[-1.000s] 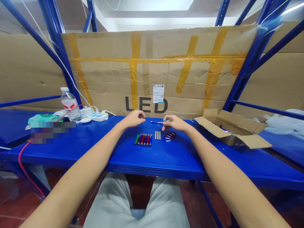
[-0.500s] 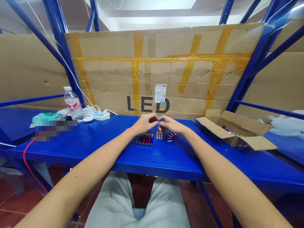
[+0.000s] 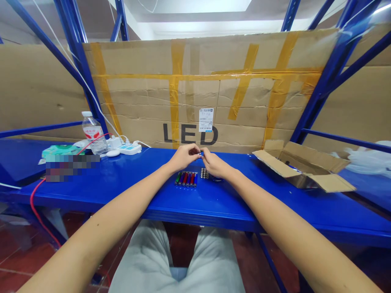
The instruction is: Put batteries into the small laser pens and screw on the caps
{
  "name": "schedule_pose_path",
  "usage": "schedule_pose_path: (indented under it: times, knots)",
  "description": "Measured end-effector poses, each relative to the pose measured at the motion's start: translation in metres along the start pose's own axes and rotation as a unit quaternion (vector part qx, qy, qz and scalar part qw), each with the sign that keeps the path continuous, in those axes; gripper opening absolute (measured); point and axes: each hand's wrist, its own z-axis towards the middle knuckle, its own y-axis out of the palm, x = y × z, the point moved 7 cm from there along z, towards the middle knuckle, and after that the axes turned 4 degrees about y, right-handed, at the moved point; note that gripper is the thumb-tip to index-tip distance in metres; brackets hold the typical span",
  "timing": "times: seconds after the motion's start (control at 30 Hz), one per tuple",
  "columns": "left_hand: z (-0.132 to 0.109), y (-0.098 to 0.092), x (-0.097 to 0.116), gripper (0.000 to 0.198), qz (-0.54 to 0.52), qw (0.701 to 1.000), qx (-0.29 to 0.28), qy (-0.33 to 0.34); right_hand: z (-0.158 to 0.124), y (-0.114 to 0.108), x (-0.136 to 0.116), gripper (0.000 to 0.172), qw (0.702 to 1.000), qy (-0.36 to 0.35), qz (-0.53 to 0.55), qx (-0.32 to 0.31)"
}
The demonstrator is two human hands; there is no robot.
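Observation:
My left hand (image 3: 183, 158) and my right hand (image 3: 214, 164) meet above the blue table. Between their pinched fingertips is a small metal piece (image 3: 200, 154), silver where it shows; fingers hide most of it. Just below my hands lies a neat row of slim shiny metal tubes (image 3: 186, 179) in green, purple, red and blue. To its right, small round silver pieces (image 3: 204, 173) stand in a tight block. My right hand and wrist partly cover a little pile of coloured metal parts (image 3: 218, 179).
An open cardboard box (image 3: 305, 166) stands at the right, near a white plastic bag (image 3: 369, 160). At the left are a water bottle (image 3: 93, 132), a power strip (image 3: 130, 148) with cables and a green packet (image 3: 59, 151). Taped cardboard (image 3: 146, 97) closes off the back.
My right hand has shifted left and turned, its fingers now closer to my left hand. It covers more of the coloured pile. The left hand has barely moved.

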Motion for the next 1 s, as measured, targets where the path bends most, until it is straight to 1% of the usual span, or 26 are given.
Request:
schedule_pose_path:
  times: [0.17,0.23,0.33,0.47,0.6,0.73,0.9,1.0]
  knots:
    - [0.001,0.0,-0.005,0.013,-0.036,0.999,0.023,-0.007,-0.001,-0.004,-0.014,0.036,0.996,-0.081,0.018,0.025]
    - [0.002,0.0,-0.005,0.012,-0.037,0.999,0.025,-0.009,-0.001,-0.004,-0.015,0.037,0.995,-0.091,0.02,0.021]
    - [0.002,-0.002,-0.006,0.012,-0.036,0.999,0.026,-0.011,0.0,-0.003,-0.008,0.038,0.998,-0.054,-0.008,0.011]
    - [0.003,-0.003,-0.007,0.012,-0.028,0.999,0.023,-0.008,0.0,-0.001,-0.001,0.033,0.999,0.004,-0.054,0.002]
    - [0.002,-0.001,-0.006,0.015,-0.026,1.0,0.014,-0.001,0.001,-0.002,-0.001,0.028,0.999,0.011,-0.05,0.017]
    - [0.002,0.001,-0.007,0.016,-0.04,0.999,0.019,-0.004,0.002,-0.002,0.0,0.023,0.998,0.02,-0.056,0.028]
    - [0.002,0.008,-0.01,0.017,-0.078,0.996,0.019,-0.029,0.002,0.002,0.0,0.024,0.998,0.037,-0.051,0.029]
    - [0.003,0.011,-0.008,0.015,-0.067,0.997,0.01,-0.027,0.004,-0.001,0.001,0.027,0.998,0.039,-0.032,0.036]
